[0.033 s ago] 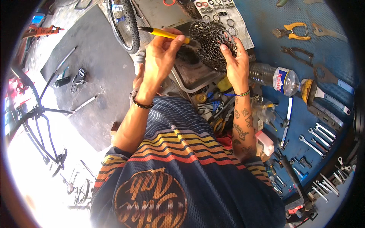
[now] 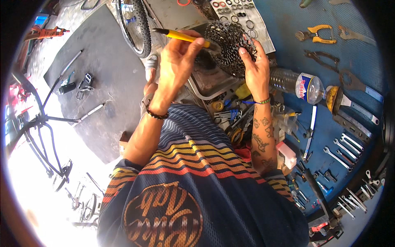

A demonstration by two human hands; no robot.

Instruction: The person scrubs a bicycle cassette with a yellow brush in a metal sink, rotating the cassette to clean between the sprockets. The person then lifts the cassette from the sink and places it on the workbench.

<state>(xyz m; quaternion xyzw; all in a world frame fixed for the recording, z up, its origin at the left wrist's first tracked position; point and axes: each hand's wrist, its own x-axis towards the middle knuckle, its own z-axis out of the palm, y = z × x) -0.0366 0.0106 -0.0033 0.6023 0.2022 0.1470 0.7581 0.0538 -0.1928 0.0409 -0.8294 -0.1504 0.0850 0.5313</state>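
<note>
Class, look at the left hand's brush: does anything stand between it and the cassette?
Nothing visible does. The left hand holds the brush with its bristles right at the left side of the cassette; whether they touch is hard to tell. The right hand grips the opposite side, clear of the bristles.

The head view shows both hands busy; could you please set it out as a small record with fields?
Left hand: holds a yellow-handled brush, bristle end at the dark sprocket cassette
Right hand: grips the cassette by its right side
Beneath the cassette: shallow tray
Right side: clear plastic bottle; blue surface bearing yellow-handled pliers
Upper left: wheel with knobbly tyre
</note>
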